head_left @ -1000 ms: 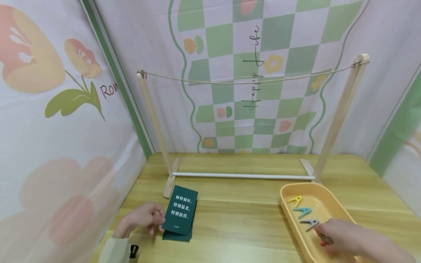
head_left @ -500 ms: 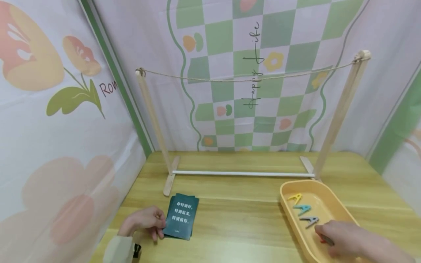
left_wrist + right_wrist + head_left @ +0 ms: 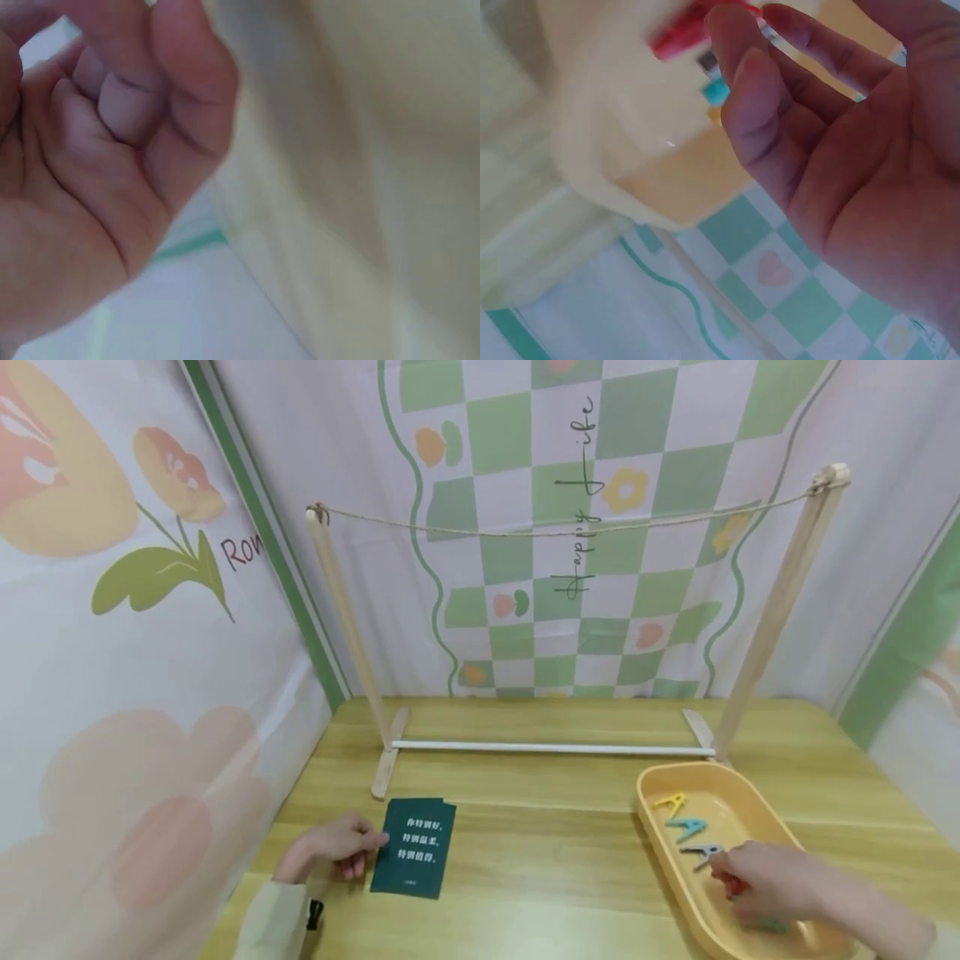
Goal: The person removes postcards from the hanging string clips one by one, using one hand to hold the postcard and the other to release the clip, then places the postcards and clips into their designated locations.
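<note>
At the left of the table, dark green cards (image 3: 414,868) with white writing lie in a slightly offset stack. My left hand (image 3: 341,846) pinches the top card at its left edge, the other fingers curled beneath. In the left wrist view, the left hand (image 3: 112,150) shows curled fingers; its fingertips are out of frame. Over the orange tray (image 3: 671,893), my right hand (image 3: 780,878) pinches a red clothespin (image 3: 737,886), mostly covered by the fingers. The right wrist view shows the red clothespin (image 3: 681,34) at the fingertips. Yellow (image 3: 672,803), blue (image 3: 687,828) and grey clothespins (image 3: 703,853) lie in the tray.
A wooden stand with a left post (image 3: 347,635), a right post (image 3: 776,610) and a white bottom rod (image 3: 551,748) stands behind. A sagging string (image 3: 525,534) joins the post tops. A greenish clothespin (image 3: 772,925) lies partly hidden under the right hand. Printed curtains surround the table.
The top card, tilted up at first, now lies flatter on the stack, shifted slightly right. My left hand has moved slightly right and up. The right hand stays over the tray with the red clothespin.
</note>
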Available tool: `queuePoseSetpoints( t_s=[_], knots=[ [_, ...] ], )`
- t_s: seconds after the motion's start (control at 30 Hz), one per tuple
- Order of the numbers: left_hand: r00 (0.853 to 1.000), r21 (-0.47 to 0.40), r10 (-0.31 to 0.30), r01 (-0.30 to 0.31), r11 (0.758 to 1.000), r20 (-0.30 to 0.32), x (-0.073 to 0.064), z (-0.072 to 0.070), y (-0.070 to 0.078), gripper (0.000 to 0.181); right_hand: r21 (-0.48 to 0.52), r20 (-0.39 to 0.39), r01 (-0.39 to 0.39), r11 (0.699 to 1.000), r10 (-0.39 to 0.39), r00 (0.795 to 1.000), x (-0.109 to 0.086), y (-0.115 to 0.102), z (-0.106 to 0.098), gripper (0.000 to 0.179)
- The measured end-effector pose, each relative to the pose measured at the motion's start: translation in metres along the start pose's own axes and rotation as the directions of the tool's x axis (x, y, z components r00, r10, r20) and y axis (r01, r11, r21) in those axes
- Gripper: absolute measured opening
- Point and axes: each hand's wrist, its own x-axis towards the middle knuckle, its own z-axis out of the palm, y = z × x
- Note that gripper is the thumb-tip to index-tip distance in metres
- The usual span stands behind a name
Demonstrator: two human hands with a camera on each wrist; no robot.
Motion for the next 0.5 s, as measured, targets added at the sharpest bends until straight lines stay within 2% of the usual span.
queuePoseSetpoints(
  t_s=[0.1, 0.17, 0.23, 0.37, 0.43, 0.5],
  knots=[
    [0.990, 0.042, 0.140, -0.141, 0.989, 0.012, 0.006, -0.004, 0.024, 0.037, -0.018, -0.026, -0.002, 1.000, 0.001, 1.000, 0.011, -0.004, -0.028, 0.025],
    [0.973, 0.063, 0.232, -0.231, 0.971, -0.014, 0.012, -0.009, 0.047, 0.037, -0.054, -0.050, -0.036, 0.998, 0.034, 0.998, 0.024, -0.011, -0.055, 0.022],
    [0.946, 0.096, 0.313, -0.305, 0.947, -0.081, 0.018, -0.015, 0.072, 0.035, -0.106, -0.101, -0.054, 0.993, 0.043, 0.994, 0.042, -0.018, -0.084, 0.017],
    [0.894, 0.155, 0.378, -0.349, 0.924, -0.240, 0.030, -0.021, 0.114, 0.035, -0.133, -0.183, -0.079, 0.988, 0.054, 0.982, 0.078, -0.036, -0.129, 0.012],
    [0.869, 0.180, 0.398, -0.359, 0.916, -0.294, 0.036, -0.020, 0.132, 0.035, -0.113, -0.185, -0.107, 0.988, 0.085, 0.979, 0.092, -0.044, -0.142, 0.013],
    [0.852, 0.175, 0.408, -0.370, 0.912, -0.327, 0.043, -0.016, 0.149, 0.034, -0.103, -0.187, -0.136, 0.985, 0.115, 0.976, 0.102, -0.050, -0.150, 0.014]
  ],
)
